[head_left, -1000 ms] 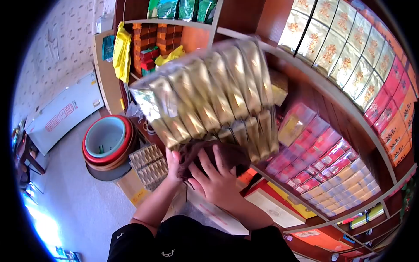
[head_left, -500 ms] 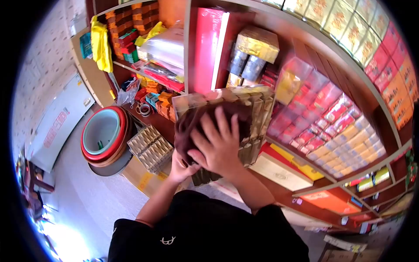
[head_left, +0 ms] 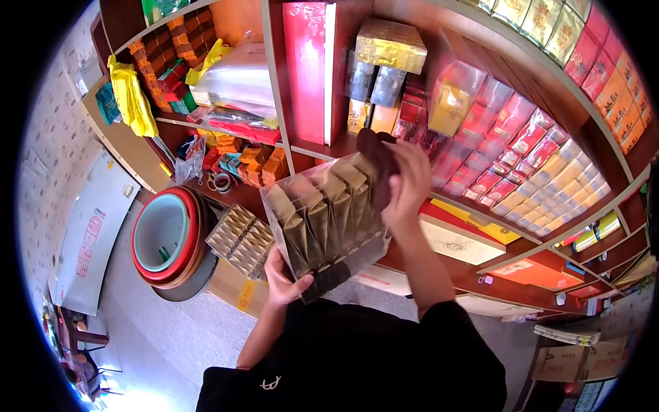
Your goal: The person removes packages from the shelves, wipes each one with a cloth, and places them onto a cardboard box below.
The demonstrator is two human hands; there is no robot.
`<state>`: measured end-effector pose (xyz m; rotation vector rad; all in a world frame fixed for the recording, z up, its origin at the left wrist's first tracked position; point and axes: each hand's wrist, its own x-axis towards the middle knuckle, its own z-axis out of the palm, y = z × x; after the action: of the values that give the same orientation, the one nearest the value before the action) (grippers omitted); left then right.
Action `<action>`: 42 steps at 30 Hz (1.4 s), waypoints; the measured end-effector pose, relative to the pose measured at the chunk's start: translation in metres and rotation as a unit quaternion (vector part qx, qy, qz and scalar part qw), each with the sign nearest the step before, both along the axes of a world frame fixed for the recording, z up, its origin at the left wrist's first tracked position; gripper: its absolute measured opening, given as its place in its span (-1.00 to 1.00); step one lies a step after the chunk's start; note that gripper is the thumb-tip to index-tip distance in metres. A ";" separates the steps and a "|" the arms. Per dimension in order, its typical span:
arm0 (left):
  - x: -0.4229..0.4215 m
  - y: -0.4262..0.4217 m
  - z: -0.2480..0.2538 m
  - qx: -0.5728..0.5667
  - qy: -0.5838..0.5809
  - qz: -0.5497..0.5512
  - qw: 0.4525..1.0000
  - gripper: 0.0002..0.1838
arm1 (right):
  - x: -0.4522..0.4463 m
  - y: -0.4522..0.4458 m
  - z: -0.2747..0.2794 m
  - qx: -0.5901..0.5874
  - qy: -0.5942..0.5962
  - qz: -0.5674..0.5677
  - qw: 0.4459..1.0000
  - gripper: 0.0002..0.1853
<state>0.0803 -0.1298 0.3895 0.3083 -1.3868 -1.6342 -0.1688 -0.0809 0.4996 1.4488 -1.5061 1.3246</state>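
Observation:
A clear plastic box (head_left: 322, 206) with several gold-brown packets inside is tilted in front of my chest. My left hand (head_left: 283, 278) grips its lower left corner, thumb on the near face and fingers behind. At the box's right end, my right hand (head_left: 410, 180) is closed around a dark brown cloth (head_left: 379, 165). The cloth bunches up against the box's upper right edge. Left of my left hand, a similar pack of gold-brown packets (head_left: 240, 242) lies on a cardboard box (head_left: 233, 285).
Stacked basins (head_left: 163, 230) stand on the floor at the left, beside a white chest (head_left: 93, 230). Wooden shelves ahead hold a red box (head_left: 305, 72), a gold-topped carton (head_left: 391, 44) and rows of red and yellow packs (head_left: 528, 158). Yellow bags (head_left: 130, 96) hang at the upper left.
My right hand has moved right with the cloth, from the box's face to its right end, uncovering the packets. My left hand stays at the lower left corner.

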 end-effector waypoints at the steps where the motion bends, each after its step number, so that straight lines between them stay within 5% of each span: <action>1: -0.005 0.001 0.001 0.000 0.010 0.001 1.000 -0.21 | 0.015 0.000 -0.006 -0.003 0.046 -0.033 0.998 -0.54; 3: -0.014 0.001 0.000 0.024 0.024 0.008 0.999 -0.20 | 0.059 -0.005 -0.046 0.017 0.058 0.054 0.997 -0.53; 4: -0.018 -0.002 -0.001 0.047 0.040 0.020 0.998 -0.19 | 0.087 0.002 -0.078 0.124 0.027 0.105 0.986 -0.54; 5: -0.024 -0.007 -0.008 0.029 0.086 0.064 0.994 -0.16 | 0.102 0.011 -0.095 0.143 0.054 0.108 0.982 -0.54; 6: -0.013 -0.025 -0.020 0.012 -0.007 0.086 0.996 -0.18 | 0.116 0.020 -0.112 0.161 0.081 0.112 0.977 -0.53; 10: -0.016 -0.028 -0.008 0.105 0.123 0.062 0.985 -0.27 | 0.123 0.047 -0.179 0.222 0.062 0.093 0.969 -0.49; 14: -0.015 -0.022 -0.019 0.141 0.134 0.023 0.981 -0.17 | 0.095 0.036 -0.099 0.260 0.064 -0.084 0.960 -0.31; 18: -0.014 -0.006 -0.018 0.103 0.080 -0.002 0.991 -0.03 | 0.038 0.009 -0.011 0.097 -0.017 -0.191 0.977 -0.15; 20: -0.012 -0.003 -0.021 0.126 0.091 -0.024 0.988 -0.03 | 0.022 0.005 0.011 0.064 -0.228 -0.031 0.971 -0.18; 23: -0.007 -0.011 -0.032 0.137 0.114 -0.008 0.984 -0.08 | -0.007 0.007 0.007 0.160 -0.471 0.231 0.836 -0.24; 26: 0.006 -0.043 -0.074 0.197 0.151 -0.012 0.969 -0.29 | -0.007 0.007 -0.038 0.185 -0.508 0.272 0.796 -0.27; 28: 0.003 -0.050 -0.064 0.173 0.182 0.046 0.967 -0.54 | -0.007 0.020 -0.070 0.300 -0.528 0.277 0.744 -0.22; 32: 0.009 -0.066 -0.051 0.237 0.173 -0.040 0.955 -0.44 | 0.005 0.046 -0.095 0.314 -0.448 0.242 0.801 -0.11; 34: 0.012 -0.072 -0.059 0.177 0.138 -0.109 0.968 -0.41 | 0.014 0.055 -0.085 0.353 -0.390 0.111 0.843 -0.04; 36: -0.005 -0.054 -0.059 0.165 0.111 -0.044 0.979 -0.30 | 0.020 0.043 -0.066 0.321 -0.346 0.096 0.876 0.00; 38: -0.012 -0.039 -0.062 0.144 0.083 -0.066 0.984 -0.11 | 0.022 0.026 -0.066 0.171 -0.140 -0.104 0.970 -0.15; 42: -0.023 -0.019 -0.057 0.140 0.069 -0.018 0.988 -0.06 | 0.036 0.001 -0.053 0.215 -0.003 -0.138 0.967 -0.20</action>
<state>0.0577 -0.1486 0.3326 0.3258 -1.0659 -1.8470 -0.1326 -0.0795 0.4467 1.4157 -2.0045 0.8682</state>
